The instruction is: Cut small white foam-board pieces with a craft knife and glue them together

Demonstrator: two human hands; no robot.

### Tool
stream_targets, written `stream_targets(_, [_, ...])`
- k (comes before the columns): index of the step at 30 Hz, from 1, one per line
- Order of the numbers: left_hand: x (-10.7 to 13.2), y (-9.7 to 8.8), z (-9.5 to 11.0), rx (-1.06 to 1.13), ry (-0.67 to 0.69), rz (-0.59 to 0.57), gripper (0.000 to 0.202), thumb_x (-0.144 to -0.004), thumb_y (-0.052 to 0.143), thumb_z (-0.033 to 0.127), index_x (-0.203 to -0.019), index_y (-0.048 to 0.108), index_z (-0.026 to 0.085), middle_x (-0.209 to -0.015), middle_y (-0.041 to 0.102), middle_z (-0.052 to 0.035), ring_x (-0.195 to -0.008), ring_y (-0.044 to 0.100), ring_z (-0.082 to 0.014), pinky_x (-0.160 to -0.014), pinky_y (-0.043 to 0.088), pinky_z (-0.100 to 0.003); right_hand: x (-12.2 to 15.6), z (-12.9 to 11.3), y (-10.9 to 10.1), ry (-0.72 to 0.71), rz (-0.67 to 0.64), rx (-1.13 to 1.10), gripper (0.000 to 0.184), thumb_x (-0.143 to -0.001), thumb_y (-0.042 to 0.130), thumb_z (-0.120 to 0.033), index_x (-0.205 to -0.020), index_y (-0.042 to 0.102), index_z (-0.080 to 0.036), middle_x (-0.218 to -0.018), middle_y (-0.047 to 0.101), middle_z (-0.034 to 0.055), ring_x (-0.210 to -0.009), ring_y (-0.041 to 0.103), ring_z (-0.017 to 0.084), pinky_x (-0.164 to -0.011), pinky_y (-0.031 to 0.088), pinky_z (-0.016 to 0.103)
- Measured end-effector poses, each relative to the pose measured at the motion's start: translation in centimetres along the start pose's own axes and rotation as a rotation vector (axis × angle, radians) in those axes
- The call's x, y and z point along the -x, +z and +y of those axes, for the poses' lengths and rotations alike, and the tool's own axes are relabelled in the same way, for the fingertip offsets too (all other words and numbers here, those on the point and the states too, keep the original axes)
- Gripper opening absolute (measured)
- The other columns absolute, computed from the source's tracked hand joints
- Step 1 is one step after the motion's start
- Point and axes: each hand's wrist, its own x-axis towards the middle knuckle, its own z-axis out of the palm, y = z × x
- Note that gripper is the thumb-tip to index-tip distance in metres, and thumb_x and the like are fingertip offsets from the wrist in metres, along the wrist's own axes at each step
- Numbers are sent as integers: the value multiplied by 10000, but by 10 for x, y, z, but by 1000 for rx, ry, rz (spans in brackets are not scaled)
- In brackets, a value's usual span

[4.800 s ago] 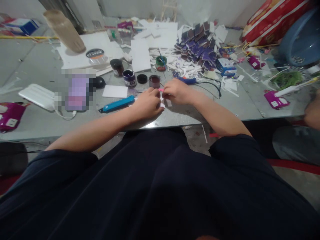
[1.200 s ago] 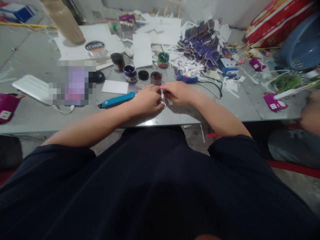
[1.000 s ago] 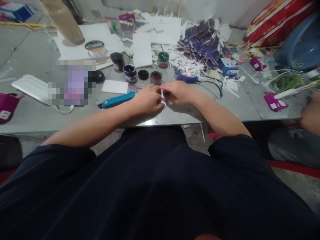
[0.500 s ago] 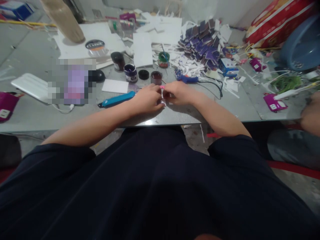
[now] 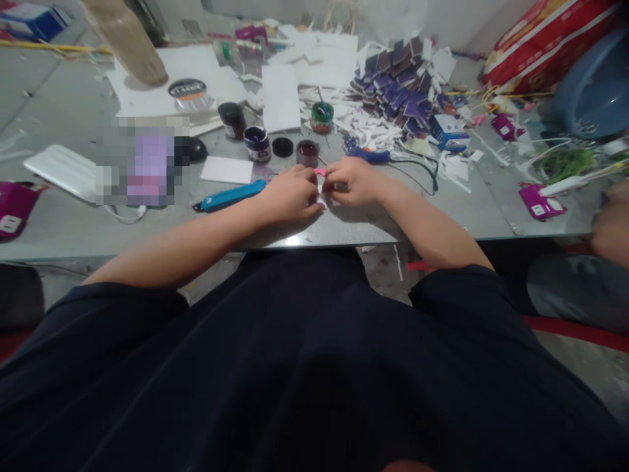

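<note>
My left hand (image 5: 289, 195) and my right hand (image 5: 350, 181) meet at the near edge of the grey table (image 5: 59, 226), fingers curled. Between their fingertips sits a small white piece (image 5: 320, 198), and a pink bit (image 5: 320, 172) shows just above it. Both hands pinch this small piece; most of it is hidden by my fingers. A blue utility knife (image 5: 230, 196) lies just left of my left hand.
Open paint jars (image 5: 257, 143) and lids stand behind my hands. Farther back are white foam sheets (image 5: 280, 98), a pile of purple-painted pieces (image 5: 396, 82) and a blue glue gun (image 5: 366, 155). A white power bank (image 5: 61, 171) lies left. Another person's arm (image 5: 612, 219) shows at right.
My hands have stayed together at the table edge, with only slight finger shifts on the small piece. The view has tilted a little.
</note>
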Motion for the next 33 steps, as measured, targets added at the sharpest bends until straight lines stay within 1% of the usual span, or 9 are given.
stream_targets(4, [0,1,-1,-15,5,-2,406,-1182,727,483,-1184,987,172,-1442,850,-229,-1401,759,-454,-1256,602,-598,1,2,1,-57,-9,-17,227,-1082,682,-224,-1087,909,-214,-1148,876,106,-966,756,277,-897,502,414])
stream_targets(7, [0,1,-1,-27,9,-3,405,-1186,721,482,-1194,986,177,-1435,851,-226,-1395,759,-453,-1256,608,-600,2,5,3,-78,29,-36,236,-1076,668,-225,-1064,903,-210,-1109,861,107,-949,737,279,-895,494,422])
stream_targets(11, [0,1,-2,-32,17,0,404,-1189,716,487,-1197,989,190,-1423,843,-211,-1411,754,-446,-1253,607,-592,3,7,6,-50,98,-46,208,-1072,683,-237,-1040,888,-220,-1094,844,110,-954,709,295,-910,499,437])
stream_targets(15, [1,1,-1,-36,15,9,406,-1189,709,484,-1215,992,193,-1451,846,-217,-1415,754,-448,-1260,601,-599,4,6,5,-29,123,-61,215,-1078,702,-261,-1146,904,-235,-1072,831,95,-973,708,304,-916,505,429])
stream_targets(18, [1,0,1,-55,3,-2,428,-1196,699,486,-1276,991,184,-1488,843,-220,-1425,759,-451,-1260,599,-588,5,6,3,-19,103,-65,262,-1086,691,-265,-1199,924,-224,-1112,850,106,-1005,735,307,-925,520,426])
stream_targets(23, [1,0,1,-70,8,-9,421,-1188,706,488,-1254,990,184,-1465,851,-219,-1421,756,-453,-1242,597,-580,3,8,3,-35,31,-62,288,-1114,674,-286,-1104,947,-194,-1159,869,128,-1017,760,295,-922,523,427])
stream_targets(27, [1,-1,1,-69,9,-5,421,-1186,714,510,-1238,992,199,-1453,854,-211,-1427,753,-458,-1235,599,-590,2,8,2,-18,-10,-71,257,-1097,688,-241,-1092,940,-193,-1157,873,125,-1003,757,286,-904,528,421])
stream_targets(30, [2,-3,2,-71,-3,-20,443,-1206,701,526,-1268,992,198,-1478,842,-209,-1431,746,-448,-1233,593,-576,1,7,2,21,2,-58,231,-1104,702,-226,-1109,928,-179,-1172,870,128,-1009,767,283,-936,535,436])
stream_targets(33, [3,-6,5,-66,-14,-28,462,-1222,685,519,-1326,990,188,-1500,832,-214,-1427,741,-444,-1237,587,-571,0,8,3,42,16,-30,200,-1143,748,-272,-1162,920,-172,-1204,872,118,-1048,785,270,-997,540,450])
